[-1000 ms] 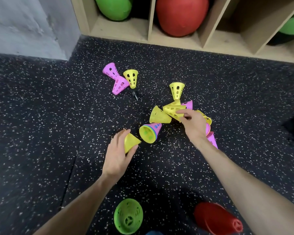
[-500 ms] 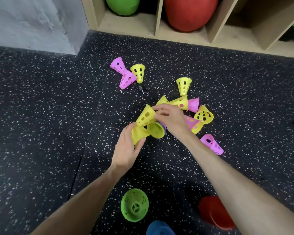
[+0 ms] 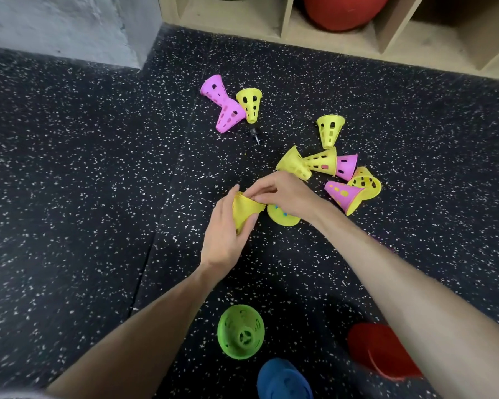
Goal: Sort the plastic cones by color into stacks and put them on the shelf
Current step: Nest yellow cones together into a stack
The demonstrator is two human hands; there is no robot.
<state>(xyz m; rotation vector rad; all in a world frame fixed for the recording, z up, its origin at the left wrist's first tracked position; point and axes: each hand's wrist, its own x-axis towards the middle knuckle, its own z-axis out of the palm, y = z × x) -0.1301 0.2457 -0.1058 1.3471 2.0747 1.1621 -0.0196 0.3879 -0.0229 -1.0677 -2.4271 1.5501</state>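
Between your two hands, low over the dark speckled floor (image 3: 69,197), sits a yellow cone (image 3: 244,210).

Your left hand (image 3: 225,237) wraps curled fingers round its body, and your right hand (image 3: 283,194) pinches its wide rim with fingertips bent. Just beside it a yellow stack (image 3: 283,217) lies on the floor, partly hidden under your right wrist. Farther out, loose yellow and pink cones (image 3: 326,165) lie scattered on their sides. Near you stand a green cone (image 3: 240,332), a blue cone (image 3: 283,380) and a red cone (image 3: 378,351). Beyond the scatter runs the wooden shelf (image 3: 386,30).
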